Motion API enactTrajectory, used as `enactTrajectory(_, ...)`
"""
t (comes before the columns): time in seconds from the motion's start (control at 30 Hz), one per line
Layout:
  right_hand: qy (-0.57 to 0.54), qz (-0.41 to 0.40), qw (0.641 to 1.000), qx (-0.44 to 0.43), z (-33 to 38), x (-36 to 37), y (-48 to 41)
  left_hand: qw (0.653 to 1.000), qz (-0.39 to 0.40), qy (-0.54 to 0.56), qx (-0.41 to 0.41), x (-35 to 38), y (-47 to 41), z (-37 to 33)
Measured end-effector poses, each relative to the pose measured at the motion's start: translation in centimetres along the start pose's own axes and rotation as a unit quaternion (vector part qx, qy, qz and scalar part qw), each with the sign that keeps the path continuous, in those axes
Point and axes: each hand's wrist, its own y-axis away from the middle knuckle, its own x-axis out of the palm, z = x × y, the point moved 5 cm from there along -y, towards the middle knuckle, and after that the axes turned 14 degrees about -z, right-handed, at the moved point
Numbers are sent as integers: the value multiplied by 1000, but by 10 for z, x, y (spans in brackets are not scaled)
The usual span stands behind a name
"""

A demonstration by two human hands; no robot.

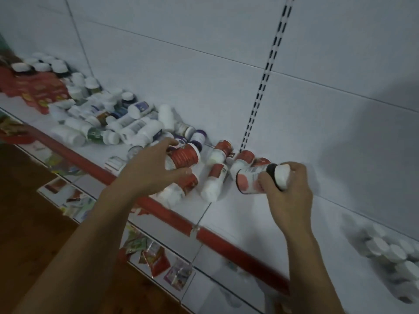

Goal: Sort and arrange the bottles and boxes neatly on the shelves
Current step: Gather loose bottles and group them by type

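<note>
Two bottles in hand over the shelf

The left hand curled round a red bottle – the right hand clutched a white-capped bottle held sideways, both just above the shelf. Between them lay loose bottles, toppled. Further left sat a mixed heap, then red boxes – upright white caps stood at far right.

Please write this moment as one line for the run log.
left hand: grips red-label bottle | right hand: grips white-capped bottle | shelf: loose bottles lying unsorted
</note>
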Motion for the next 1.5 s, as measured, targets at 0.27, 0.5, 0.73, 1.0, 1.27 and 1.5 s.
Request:
enactTrajectory(0.27,-100,-28,992,-69,94,112,52,990,-91,-31,-104,-125,34,154)
enactTrajectory(0.5,-183,32,978,-94,182,250,136,952,-216,-23,-217,-238,107,277)
enactTrajectory(0.73,-227,189,948,-114,264,395,232,885,-309,-28,-346,-311,179,379)
enactTrajectory(1.0,-250,315,903,-149,351,565,322,835,-365,-120,-394,-382,180,501)
enactTrajectory(1.27,-271,374,870,-174,476,723,363,802,-436,-144,-382,-475,107,599)
enactTrajectory(1.5,-253,375,872,-186,513,811,343,807,-467,-78,-351,-489,-1,673)
